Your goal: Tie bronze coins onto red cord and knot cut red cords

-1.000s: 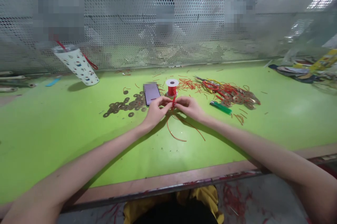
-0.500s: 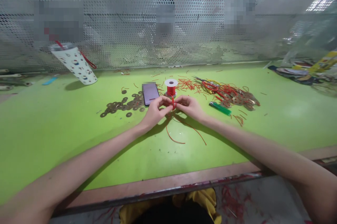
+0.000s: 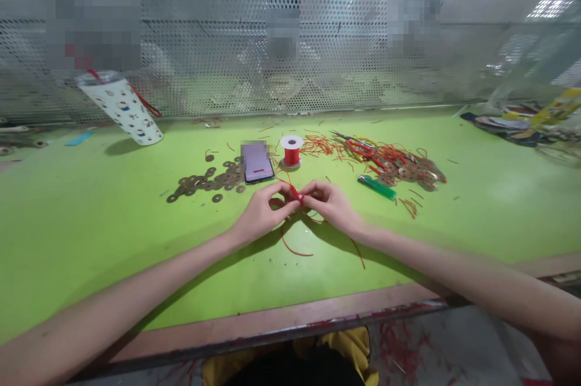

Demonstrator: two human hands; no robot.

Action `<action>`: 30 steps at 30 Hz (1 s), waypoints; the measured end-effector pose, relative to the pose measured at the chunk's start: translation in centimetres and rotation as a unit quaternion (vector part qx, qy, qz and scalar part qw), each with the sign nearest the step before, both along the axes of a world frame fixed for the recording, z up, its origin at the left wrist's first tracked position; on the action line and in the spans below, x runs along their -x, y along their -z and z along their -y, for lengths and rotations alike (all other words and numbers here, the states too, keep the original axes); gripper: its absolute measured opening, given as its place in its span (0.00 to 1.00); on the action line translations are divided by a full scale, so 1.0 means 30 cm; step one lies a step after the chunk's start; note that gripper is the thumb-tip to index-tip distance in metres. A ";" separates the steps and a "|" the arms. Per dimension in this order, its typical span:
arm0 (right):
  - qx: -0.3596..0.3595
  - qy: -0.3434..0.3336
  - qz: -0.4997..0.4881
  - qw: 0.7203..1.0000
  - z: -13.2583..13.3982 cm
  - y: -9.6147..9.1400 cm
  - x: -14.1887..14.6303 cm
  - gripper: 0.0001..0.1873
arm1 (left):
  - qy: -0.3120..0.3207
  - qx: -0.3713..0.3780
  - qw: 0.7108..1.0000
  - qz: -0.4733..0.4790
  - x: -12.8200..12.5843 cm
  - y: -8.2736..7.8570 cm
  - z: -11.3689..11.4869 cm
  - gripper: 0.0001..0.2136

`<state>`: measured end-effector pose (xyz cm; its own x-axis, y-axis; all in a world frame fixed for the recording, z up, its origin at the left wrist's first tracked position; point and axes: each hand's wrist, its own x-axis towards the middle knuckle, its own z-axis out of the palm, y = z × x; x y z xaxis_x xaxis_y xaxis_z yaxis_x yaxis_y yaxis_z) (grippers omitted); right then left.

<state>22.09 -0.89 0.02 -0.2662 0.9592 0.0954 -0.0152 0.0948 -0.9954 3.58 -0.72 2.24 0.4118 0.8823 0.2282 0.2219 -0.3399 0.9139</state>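
Between my two hands is a small bundle of knotted red cord (image 3: 296, 193), pinched at both sides. My left hand (image 3: 267, 207) closes thumb and fingertips on its left side. My right hand (image 3: 329, 203) pinches the right side the same way. Loose cord ends trail onto the green tabletop below my hands. Just beyond stands a spool of red cord (image 3: 292, 156), upright, with white flanges. A phone (image 3: 257, 162) lies left of the spool, its screen lit. Whether a coin sits inside the knotted cord I cannot tell.
Loose holed coins (image 3: 218, 179) lie at the left, with corded coins (image 3: 408, 168) at the right. Near those are scissors (image 3: 358, 145), a green lighter (image 3: 377, 187) and red cord scraps (image 3: 320, 144). A patterned tumbler (image 3: 124, 109) stands before the perforated metal screen (image 3: 204, 83).
Both hands have come nearer to me with the knotted cord, away from the spool. The cord bundle now tilts, and the loose ends have shifted.
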 end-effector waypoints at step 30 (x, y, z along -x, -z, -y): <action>-0.122 -0.023 0.150 0.981 0.043 -0.050 -0.006 0.14 | 0.026 0.074 0.995 0.068 0.004 0.009 -0.003 0.11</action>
